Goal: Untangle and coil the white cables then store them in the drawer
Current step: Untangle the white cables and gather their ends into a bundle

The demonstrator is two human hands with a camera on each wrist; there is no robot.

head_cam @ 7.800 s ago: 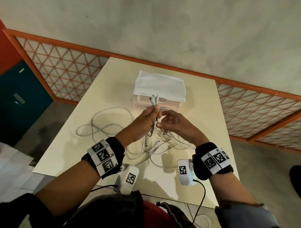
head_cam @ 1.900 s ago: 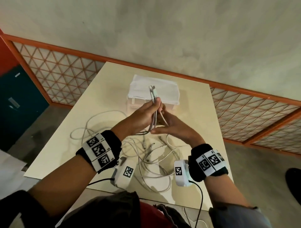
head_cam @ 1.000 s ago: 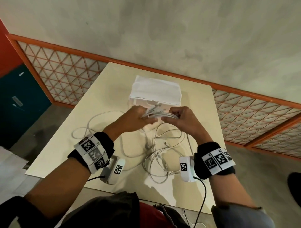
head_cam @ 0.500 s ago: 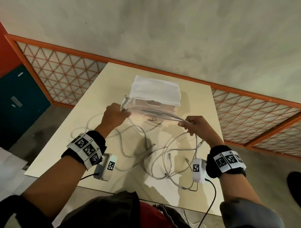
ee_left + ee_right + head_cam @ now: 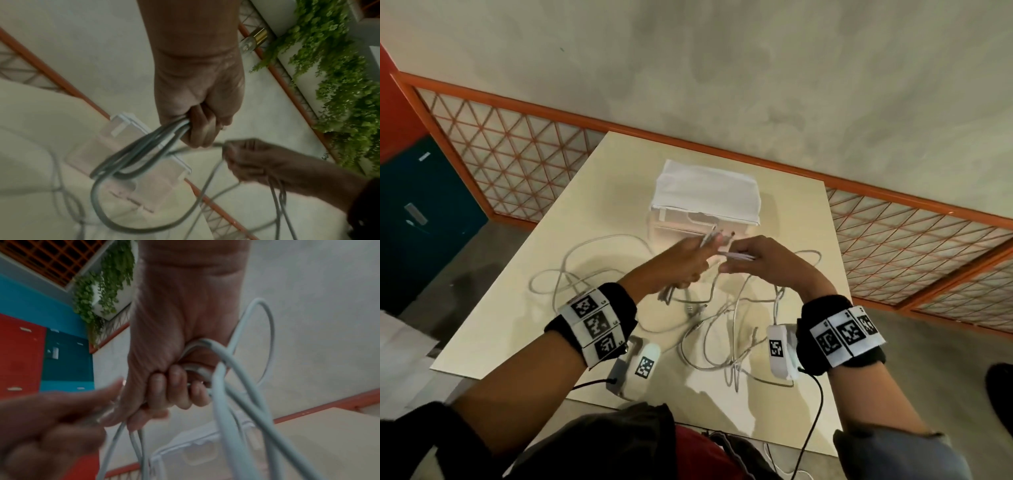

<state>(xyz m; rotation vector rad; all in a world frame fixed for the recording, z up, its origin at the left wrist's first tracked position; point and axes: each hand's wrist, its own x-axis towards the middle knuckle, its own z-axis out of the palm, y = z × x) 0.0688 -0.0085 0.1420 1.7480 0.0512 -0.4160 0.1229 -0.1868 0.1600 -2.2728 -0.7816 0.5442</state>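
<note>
Several white cables (image 5: 726,329) lie tangled on the cream table (image 5: 599,205) between my forearms. My left hand (image 5: 690,258) grips a folded bundle of cable loops (image 5: 144,154), with plug ends (image 5: 709,238) sticking up past the fingers. My right hand (image 5: 756,260), close beside it, curls round cable strands (image 5: 232,366) that hang in loops below it. Both hands hover just in front of the small translucent drawer unit (image 5: 688,226), whose drawer looks shut.
A folded white cloth (image 5: 707,192) covers the drawer unit's top. A long cable loop (image 5: 571,260) trails to the table's left. An orange lattice railing (image 5: 517,150) runs behind the table, and blue and red lockers (image 5: 417,212) stand at the left.
Half a second ago my hands were spread apart with cable stretched between them. They have come back together in front of the drawer unit, still holding cable.
</note>
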